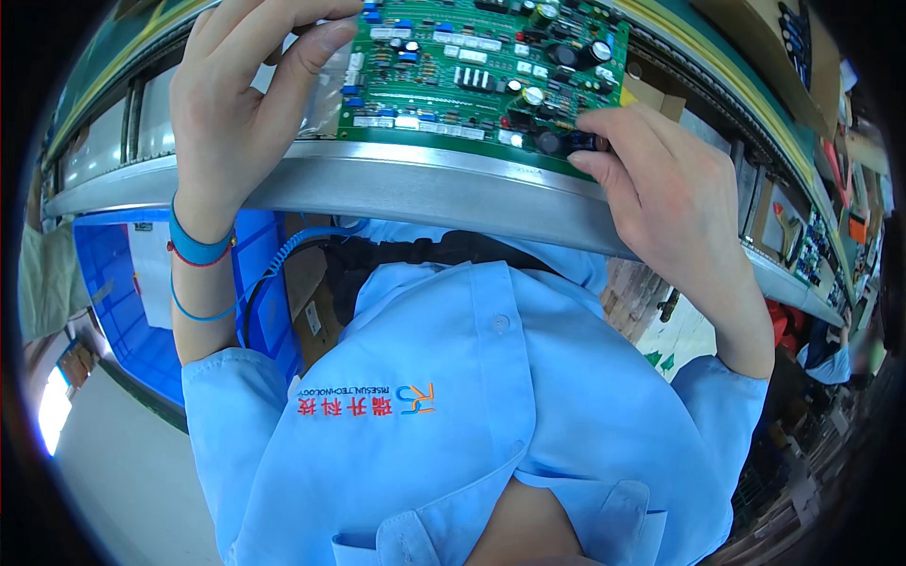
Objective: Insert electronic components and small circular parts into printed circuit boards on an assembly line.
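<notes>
A green circuit board packed with small parts lies across the metal rail in front of me. My left hand is at the board's left edge, thumb and forefinger closed on that edge near some blue parts; the fingertips are partly cut off by the top of the picture. At the right front corner, the thumb and forefinger of my right hand pinch a small dark cylindrical capacitor against the board. White connectors, blue parts and several other capacitors stand on the board.
A silver metal rail runs along the front of the bench. Below it on the left is a blue plastic bin. A coiled blue cord runs from my left wristband. More boards lie farther right along the line.
</notes>
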Action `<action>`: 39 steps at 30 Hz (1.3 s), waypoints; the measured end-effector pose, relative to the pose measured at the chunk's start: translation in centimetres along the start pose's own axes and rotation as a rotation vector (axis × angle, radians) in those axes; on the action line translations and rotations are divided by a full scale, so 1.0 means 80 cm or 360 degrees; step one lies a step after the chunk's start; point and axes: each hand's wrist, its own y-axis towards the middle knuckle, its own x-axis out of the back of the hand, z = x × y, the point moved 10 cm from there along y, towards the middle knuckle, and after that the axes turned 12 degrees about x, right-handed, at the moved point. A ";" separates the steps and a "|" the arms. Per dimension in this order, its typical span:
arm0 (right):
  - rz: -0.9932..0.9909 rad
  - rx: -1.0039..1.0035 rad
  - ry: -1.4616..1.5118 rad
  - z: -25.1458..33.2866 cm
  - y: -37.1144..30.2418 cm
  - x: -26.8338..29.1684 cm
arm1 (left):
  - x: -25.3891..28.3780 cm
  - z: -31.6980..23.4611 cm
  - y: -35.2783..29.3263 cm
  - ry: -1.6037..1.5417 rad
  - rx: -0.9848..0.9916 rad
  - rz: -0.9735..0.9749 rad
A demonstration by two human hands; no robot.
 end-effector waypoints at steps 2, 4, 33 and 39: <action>0.0010 0.0051 -0.0040 0.010 0.006 0.001 | 0.018 0.014 -0.014 0.0048 0.0078 -0.0056; 0.0157 0.0093 -0.0040 0.016 0.013 -0.007 | 0.043 0.033 -0.039 0.0095 0.0263 -0.0106; 0.0359 -0.0175 -0.0745 -0.463 0.146 0.001 | 0.200 0.432 -0.600 0.0883 0.2906 -0.0153; 0.0258 -0.0167 -0.0050 -0.392 0.154 -0.010 | 0.210 0.520 -0.525 0.1537 0.1821 -0.0182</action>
